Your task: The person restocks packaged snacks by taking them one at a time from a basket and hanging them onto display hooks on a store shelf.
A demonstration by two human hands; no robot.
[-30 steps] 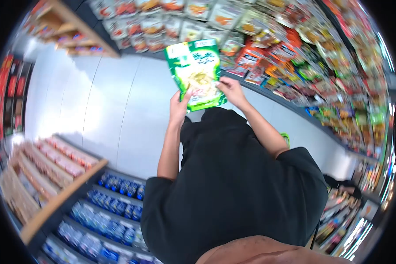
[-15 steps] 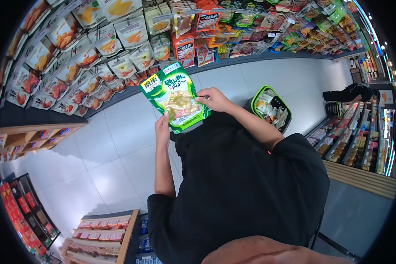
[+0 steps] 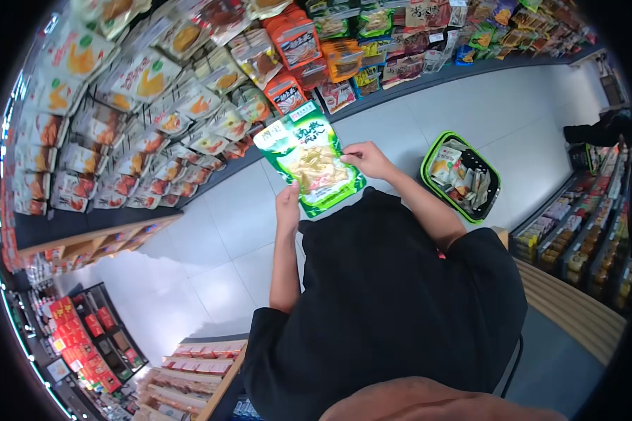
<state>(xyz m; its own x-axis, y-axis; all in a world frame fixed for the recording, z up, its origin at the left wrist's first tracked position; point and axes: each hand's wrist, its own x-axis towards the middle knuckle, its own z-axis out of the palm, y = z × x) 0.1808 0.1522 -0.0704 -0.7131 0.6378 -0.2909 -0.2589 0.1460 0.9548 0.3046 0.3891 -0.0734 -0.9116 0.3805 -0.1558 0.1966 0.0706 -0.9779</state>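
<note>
A green and white snack packet point(image 3: 317, 165) with a clear window showing pale pieces of food is held in front of my chest, its printed face turned up toward me. My left hand point(image 3: 286, 205) grips its lower left edge, thumb on the front. On the opposite edge, my right hand point(image 3: 369, 161) pinches the packet between thumb and fingers. The fingers behind the packet are hidden.
A black basket with a green rim point(image 3: 496, 168) stands on the floor to my right, with several packets inside. Ahead, hanging snack packets point(image 3: 147, 81) fill a long rack. Wooden shelves point(image 3: 119, 242) stand at left. A person in dark clothes point(image 3: 604, 133) is at far right.
My view has turned, so the rack, basket and packet sit differently in the picture. Both hands keep their hold on the packet, and glare now covers part of its upper left.
</note>
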